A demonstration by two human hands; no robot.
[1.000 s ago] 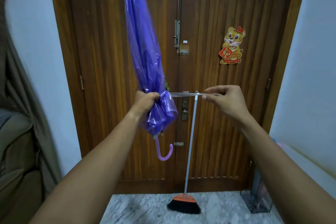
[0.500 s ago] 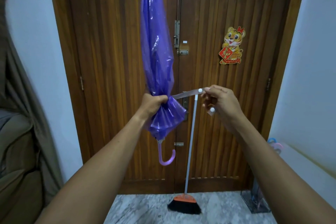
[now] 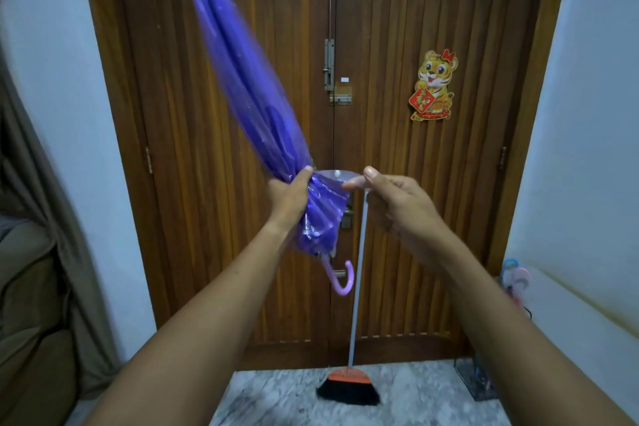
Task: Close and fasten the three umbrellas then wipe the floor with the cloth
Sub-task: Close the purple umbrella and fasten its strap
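Before the wooden door [image 3: 380, 218], the purple umbrella [image 3: 242, 86], gripped by the left hand [image 3: 288, 199], now leans left while the right hand [image 3: 397, 204] pinches its strap [image 3: 337, 176], drawn closer round the folds, so fastening seems near.

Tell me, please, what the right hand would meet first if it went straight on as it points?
Probably the purple umbrella, at its gathered canopy beside the left hand; the right hand pinches its strap; depth is unclear.
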